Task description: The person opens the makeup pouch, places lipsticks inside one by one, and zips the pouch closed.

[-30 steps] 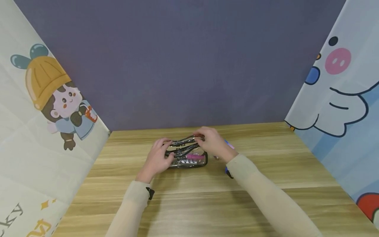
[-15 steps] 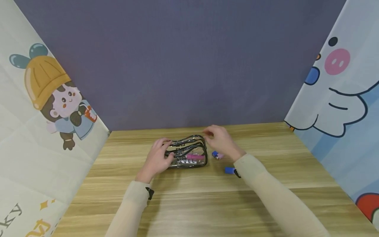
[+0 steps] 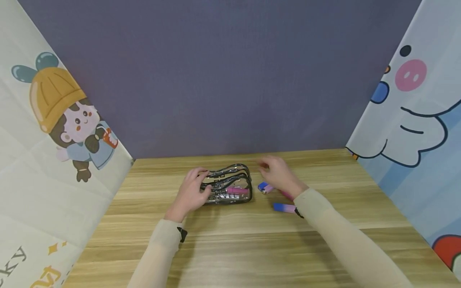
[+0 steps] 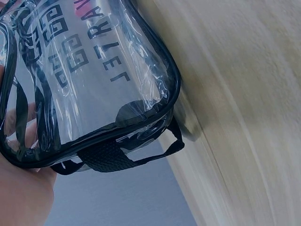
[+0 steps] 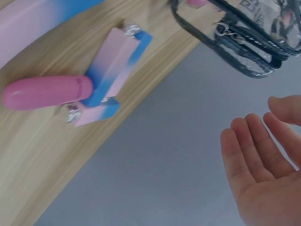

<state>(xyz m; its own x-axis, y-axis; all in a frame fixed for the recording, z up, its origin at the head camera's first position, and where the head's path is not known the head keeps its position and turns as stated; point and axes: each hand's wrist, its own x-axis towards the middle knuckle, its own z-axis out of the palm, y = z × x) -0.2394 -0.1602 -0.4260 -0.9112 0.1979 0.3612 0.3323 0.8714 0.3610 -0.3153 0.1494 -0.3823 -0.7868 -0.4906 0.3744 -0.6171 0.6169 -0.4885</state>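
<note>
My left hand [image 3: 191, 194] grips the left end of a clear toiletry bag [image 3: 230, 200] with black trim and black lettering. Its top gapes, and a pink item [image 3: 237, 191] shows through the wall. In the left wrist view, fingers appear through the clear plastic of the bag [image 4: 94, 94]. Just right of the bag, my right hand [image 3: 279, 174] hovers with nothing in it. Its fingers are extended in the right wrist view. Beneath it lie small blue-and-pink pieces with silvery ends [image 5: 110, 63], a pink rounded tube [image 5: 47, 92] and a larger blue-pink box-like item [image 3: 284, 207].
The wood-grain table [image 3: 230, 248] meets a dark grey-blue panel [image 3: 230, 80] at the back. Printed cloths with cartoon figures stand along the left [image 3: 36, 168] and right sides.
My right hand has let go of the bag's top edge and moved right, away from it. More of the blue-pink items shows now. My left hand stays on the bag.
</note>
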